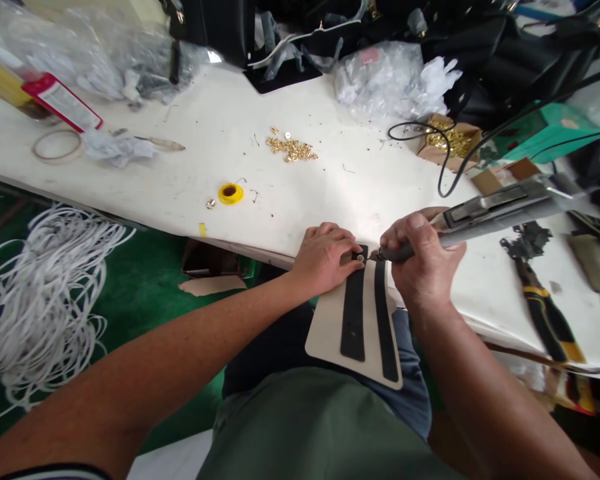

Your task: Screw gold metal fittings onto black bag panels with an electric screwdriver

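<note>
My left hand is closed on the top end of a black strap, thumb and forefinger on either side of a small round metal stud. The strap lies on a pale rounded panel, beside a second, narrower black strap. This panel hangs over the table edge onto my lap. In my right hand is a grey pen-shaped tool, its thin dark tip close to the stud. A long metal part extends behind that hand; blur hides how it joins the tool.
On the white table lie gold fittings, a yellow tape roll and pliers. A cardboard box of gold pieces stands behind a black cord. White cord is heaped on the green floor.
</note>
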Demonstrator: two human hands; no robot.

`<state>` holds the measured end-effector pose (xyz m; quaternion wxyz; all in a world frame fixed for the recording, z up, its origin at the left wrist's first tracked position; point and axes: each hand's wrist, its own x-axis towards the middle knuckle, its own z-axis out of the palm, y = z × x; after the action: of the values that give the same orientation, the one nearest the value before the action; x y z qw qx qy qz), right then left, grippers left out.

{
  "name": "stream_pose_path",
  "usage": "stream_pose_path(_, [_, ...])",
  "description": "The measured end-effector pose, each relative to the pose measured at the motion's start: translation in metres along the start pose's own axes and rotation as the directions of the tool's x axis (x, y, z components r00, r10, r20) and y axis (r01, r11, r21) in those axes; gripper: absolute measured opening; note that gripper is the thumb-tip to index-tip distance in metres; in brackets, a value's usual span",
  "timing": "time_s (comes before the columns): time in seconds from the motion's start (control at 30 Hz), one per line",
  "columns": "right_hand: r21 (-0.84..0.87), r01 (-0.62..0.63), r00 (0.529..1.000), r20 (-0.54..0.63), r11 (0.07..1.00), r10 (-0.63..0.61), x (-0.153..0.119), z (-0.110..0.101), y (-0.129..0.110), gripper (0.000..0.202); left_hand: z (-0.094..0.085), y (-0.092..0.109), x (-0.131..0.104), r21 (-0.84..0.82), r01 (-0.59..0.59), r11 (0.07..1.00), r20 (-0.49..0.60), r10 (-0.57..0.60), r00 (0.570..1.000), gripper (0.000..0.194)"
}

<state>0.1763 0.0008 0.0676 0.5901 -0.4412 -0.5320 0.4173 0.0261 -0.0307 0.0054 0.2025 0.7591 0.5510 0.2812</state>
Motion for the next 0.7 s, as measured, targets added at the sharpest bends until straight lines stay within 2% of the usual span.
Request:
stream_pose_path(0.33, [-0.066,0.109,0.994,0.032,0.992,-0.107,-0.005,0.001,0.011,0.04,0.0,-0.001,0.0,-0.008,0.004,1.0,0.002,-0.004,1.0,0.023])
stream_pose_path(0.53, [-0.199,0.088,0.994,0.084,0.976,-0.072,-0.006,-0.002,0.008,0.043,0.0,0.0,0.0,-0.01,0.01,1.0,0.009,-0.01,1.0,0.023])
stream_pose_path(0.63, [-0.201,0.101,0.992,0.09,0.974,-0.084,-0.007,-0.005,0.007,0.043,-0.001,0.0,0.001,-0.013,0.01,1.0,0.006,-0.01,1.0,0.023])
stream_pose_path(0.7, [-0.231,0.091,0.986,0.16,0.969,-0.054,-0.007,-0.009,0.006,0.045,-0.001,0.0,0.001,-0.014,0.01,1.0,0.006,-0.01,1.0,0.023])
